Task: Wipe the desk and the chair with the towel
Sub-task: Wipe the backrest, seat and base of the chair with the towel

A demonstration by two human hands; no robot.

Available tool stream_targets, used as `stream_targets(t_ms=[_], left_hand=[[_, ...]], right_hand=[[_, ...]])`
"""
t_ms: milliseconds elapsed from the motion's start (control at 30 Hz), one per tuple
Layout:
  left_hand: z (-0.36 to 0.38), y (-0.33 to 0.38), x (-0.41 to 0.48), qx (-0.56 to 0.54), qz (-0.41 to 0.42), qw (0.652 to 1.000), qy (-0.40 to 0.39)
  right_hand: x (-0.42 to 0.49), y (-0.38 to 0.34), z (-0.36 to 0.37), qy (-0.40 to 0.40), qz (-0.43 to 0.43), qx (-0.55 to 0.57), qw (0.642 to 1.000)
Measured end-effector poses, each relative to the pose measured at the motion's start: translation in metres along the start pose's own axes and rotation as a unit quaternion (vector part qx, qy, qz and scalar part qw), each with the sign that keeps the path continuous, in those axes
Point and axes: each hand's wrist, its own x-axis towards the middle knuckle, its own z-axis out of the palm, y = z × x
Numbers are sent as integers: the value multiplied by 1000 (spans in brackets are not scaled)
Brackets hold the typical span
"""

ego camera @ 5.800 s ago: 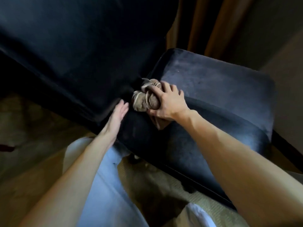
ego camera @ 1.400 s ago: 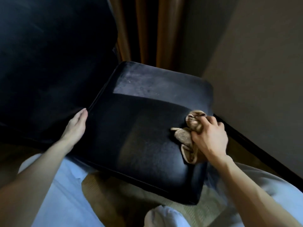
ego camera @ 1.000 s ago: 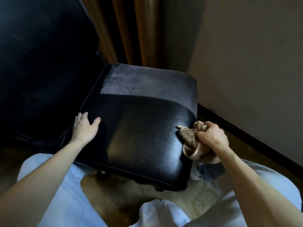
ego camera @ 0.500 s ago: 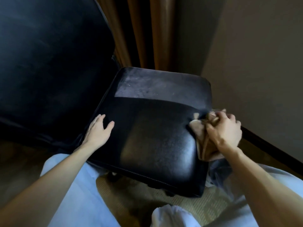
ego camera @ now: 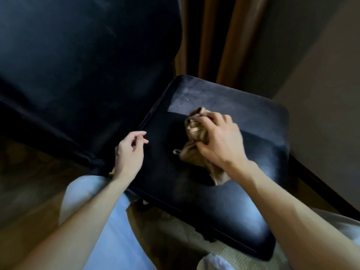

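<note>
Head view is looking down on one black chair (ego camera: 224, 201), and I am working on its seat with one towel (ego camera: 194, 131). My right hand (ego camera: 220, 141) is clenching that tan towel into a crumpled wad, fingers curled over the top of it. It is pressing the wad onto the seat a little behind the middle. One loose tail of the cloth is trailing out under my wrist toward the seat's front, and one small loop is lying flat on the leather just left of the wad.

My left hand (ego camera: 128, 152) is holding nothing. Its fingers are hanging loosely curled over the seat's left edge, near the seam where the seat is meeting the one tall backrest (ego camera: 78, 65). I cannot tell whether it is touching the leather. My two hands are hovering near each other but apart, with bare seat between them.

One paler band is running across the far part of the seat, just beyond the towel. My two bare forearms are reaching in from the bottom edge, with my pale trousers (ego camera: 109, 221) showing beneath them. Brown curtain (ego camera: 210, 36) folds are hanging behind the chair, one plain wall (ego camera: 321, 94) is standing to its right, and woven carpet (ego camera: 175, 230) is lying under it.
</note>
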Motion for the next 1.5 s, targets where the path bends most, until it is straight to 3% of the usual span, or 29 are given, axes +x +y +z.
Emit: stream_targets(t_ms=[100,233,333,400,467,533,600,633,700,767,800,900,1000,1100,1133,1200,1233,1300,1367,1500], left_hand=[[-9,-5,3,-69,-15,998,-3],[-21,-6,-4,-96,-7,995,-38],[-31,-9,0,-129,2,988,-82],[-37,-11,5,-177,-23,975,-134],[-39,-13,8,-231,-65,953,-187],[-41,-13,10,-258,-75,941,-204],[-40,-14,9,-256,-54,945,-198],[-39,-13,8,-252,-45,948,-190],[-38,-9,4,-251,-36,952,-173],[-36,-8,3,-247,-31,958,-145],[-36,-8,3,-239,-25,962,-132],[-34,-8,3,-217,-14,970,-112],[-33,-6,0,-229,-40,965,-121],[-27,-6,-2,-284,-77,952,-87],[-22,-2,-3,-309,-99,943,-77],[-12,4,-4,-320,-118,938,-67],[-9,9,-4,-307,-108,943,-66],[0,20,-1,-272,-92,955,-70],[11,28,8,-230,-94,967,-63],[32,39,39,-57,-107,990,-73]], right_hand=[[44,-46,35,-34,-23,25,999],[88,-97,72,-100,31,-9,994],[78,-137,72,-146,-90,-60,983],[52,-149,61,-238,-228,9,944],[29,-141,48,-319,-293,127,892],[26,-123,42,-223,-305,176,909],[35,-107,45,-77,-250,115,958],[42,-101,49,-44,-193,57,979],[51,-99,56,-116,-73,-38,990],[54,-101,66,-207,19,-55,977],[55,-104,66,-213,39,-55,975],[56,-111,58,-198,-1,-46,979],[50,-97,29,-228,-135,-32,964],[40,-71,19,-29,-202,-57,977],[40,-64,20,33,-182,-42,982],[47,-61,27,79,-120,-24,989],[54,-64,29,59,-94,-45,993],[68,-71,36,-59,-56,-105,991],[78,-72,51,-153,-15,-98,983],[90,-62,69,-166,37,-24,985]])
